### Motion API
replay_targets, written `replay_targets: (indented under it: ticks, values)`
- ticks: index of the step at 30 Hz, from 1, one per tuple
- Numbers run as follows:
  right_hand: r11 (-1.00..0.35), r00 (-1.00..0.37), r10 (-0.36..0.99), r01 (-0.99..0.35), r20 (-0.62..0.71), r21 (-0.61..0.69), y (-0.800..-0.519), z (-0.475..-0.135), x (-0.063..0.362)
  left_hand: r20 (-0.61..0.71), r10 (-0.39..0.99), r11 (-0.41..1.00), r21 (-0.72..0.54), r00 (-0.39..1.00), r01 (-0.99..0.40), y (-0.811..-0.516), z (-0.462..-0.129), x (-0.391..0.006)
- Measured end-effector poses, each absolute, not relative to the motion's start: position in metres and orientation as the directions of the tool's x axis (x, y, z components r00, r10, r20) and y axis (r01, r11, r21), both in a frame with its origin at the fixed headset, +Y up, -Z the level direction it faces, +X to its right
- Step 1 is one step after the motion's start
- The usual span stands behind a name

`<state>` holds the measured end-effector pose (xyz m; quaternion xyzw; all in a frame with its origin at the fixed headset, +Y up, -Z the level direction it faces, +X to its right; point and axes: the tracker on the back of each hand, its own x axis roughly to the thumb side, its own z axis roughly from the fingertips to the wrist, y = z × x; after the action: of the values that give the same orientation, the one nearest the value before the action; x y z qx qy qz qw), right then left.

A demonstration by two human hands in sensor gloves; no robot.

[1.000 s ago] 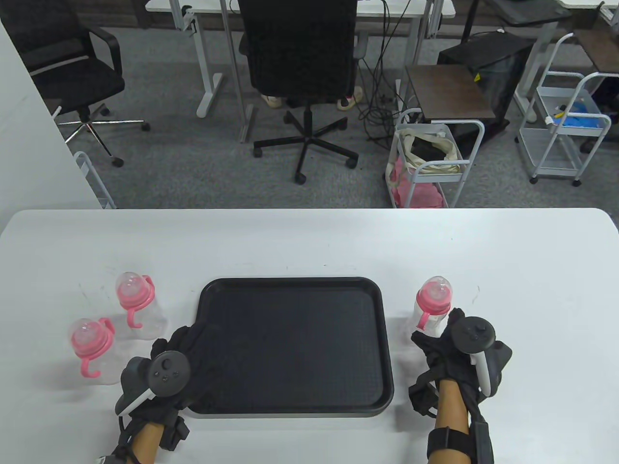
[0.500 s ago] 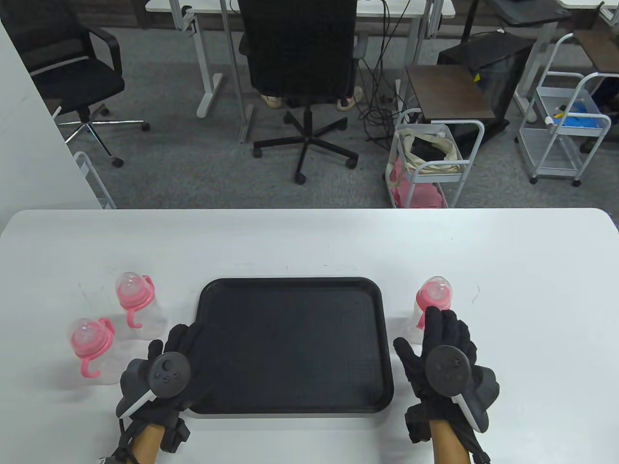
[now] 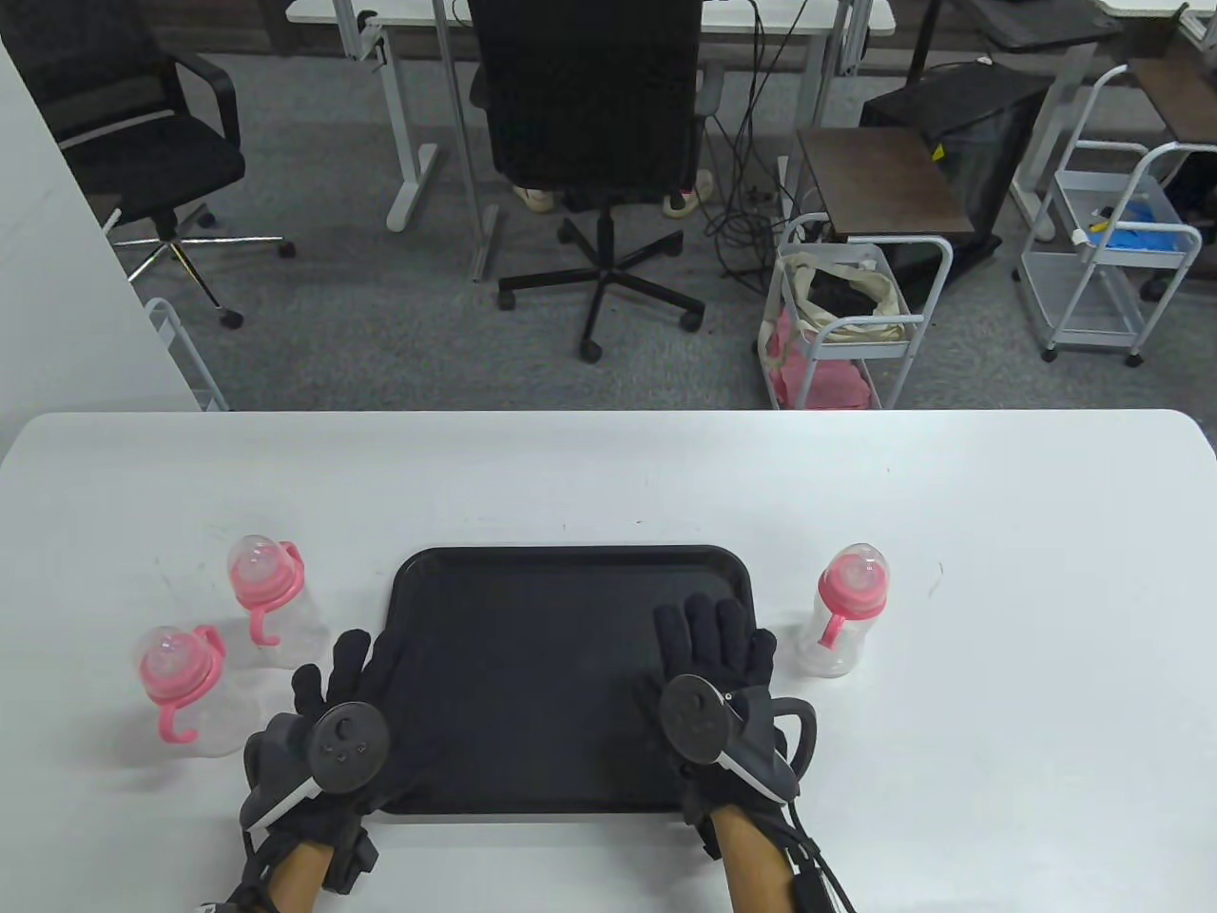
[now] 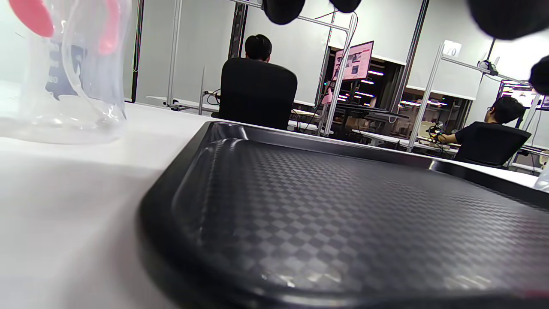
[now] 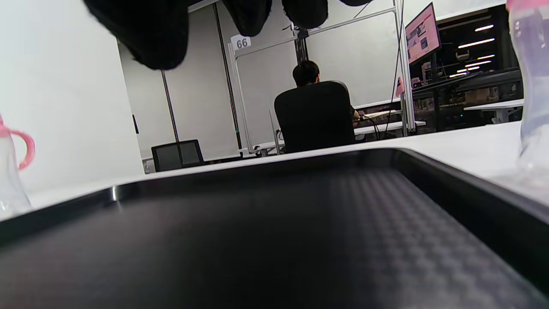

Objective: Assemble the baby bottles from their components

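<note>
Three assembled baby bottles stand upright on the white table (image 3: 608, 475), each clear-bodied with a pink collar, a pink hooked handle and a clear domed cap. Two are left of the black tray (image 3: 570, 590): the far left bottle (image 3: 261, 599) and the near left bottle (image 3: 181, 689), close together but apart. The third, the right bottle (image 3: 851, 609), stands alone just beside the tray's right edge. Nothing but the hands lies on the tray.

Readable writing is scarce: a white sign with "66" (image 5: 242, 43) hangs on a frame in the right wrist view, and a sign that seems to read "70" (image 4: 451, 49) (the first digit is faint) shows in the left wrist view. Dark print on the bottle close to the left wrist camera is too blurred to read.

Both hands are empty. The left hand (image 3: 357, 689) lies with relaxed, spread fingers over the tray's near left corner, its tracker (image 3: 347, 747) on top. The right hand (image 3: 718, 651) rests flat on the tray's right part, fingers straight and together, pointing away from the person, grasping nothing; its own tracker (image 3: 696, 718) sits on its back. It is near the right bottle but not touching it.

Two office chairs, two wire carts and two seated people (seen from behind) fill the room beyond.
</note>
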<state>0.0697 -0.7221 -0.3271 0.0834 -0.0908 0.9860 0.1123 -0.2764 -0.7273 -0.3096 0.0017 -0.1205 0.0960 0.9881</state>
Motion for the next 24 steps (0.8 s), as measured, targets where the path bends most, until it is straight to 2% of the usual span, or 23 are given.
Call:
replay_targets:
  ticks: [2, 5, 24]
  values:
    - [-0.966, -0.958, 0.215, -0.237, 0.191, -0.101, -0.729, -0.328, 0.071, 0.236, 0.18, 0.984, -0.027, 0.955, -0.179, -0.729, -0.31, -0.275]
    - [-0.95, -0.94, 0.278, -0.3, 0.199, -0.09, -0.73, -0.328, 0.073, 0.235, 0.172, 0.985, -0.029, 0.957, -0.17, -0.73, -0.31, -0.274]
    - [-0.941, -0.916, 0.285, -0.323, 0.284, -0.097, -0.724, -0.318, 0.061, 0.214, 0.137, 0.988, 0.037, 0.967, -0.149, -0.727, -0.306, -0.277]
